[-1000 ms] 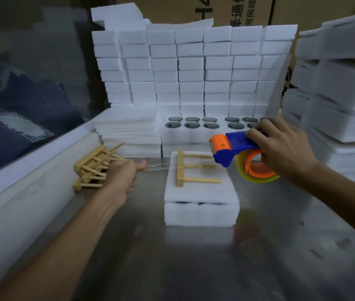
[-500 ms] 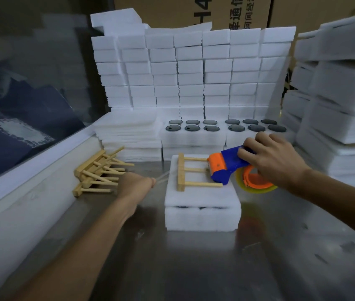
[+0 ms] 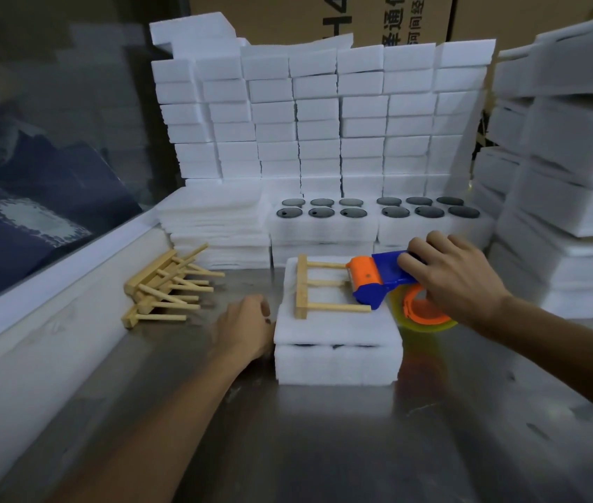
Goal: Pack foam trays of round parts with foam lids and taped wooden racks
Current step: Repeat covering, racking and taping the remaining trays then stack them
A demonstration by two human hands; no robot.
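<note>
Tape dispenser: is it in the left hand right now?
No, the right hand grips the tape dispenser over the wooden rack; the left hand rests beside the foam stack.

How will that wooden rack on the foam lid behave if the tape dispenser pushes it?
The wooden rack looks light and stiff, lying loose on the foam lid, so it would probably slide. Its thin dowels may snap. The tape dispenser sits at the dowel tips.

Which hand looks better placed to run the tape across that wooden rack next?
The right hand, probably. It grips the tape dispenser, whose orange end sits over the wooden rack on the foam lid. The left hand rests at the lid's left edge, with no tool.
</note>
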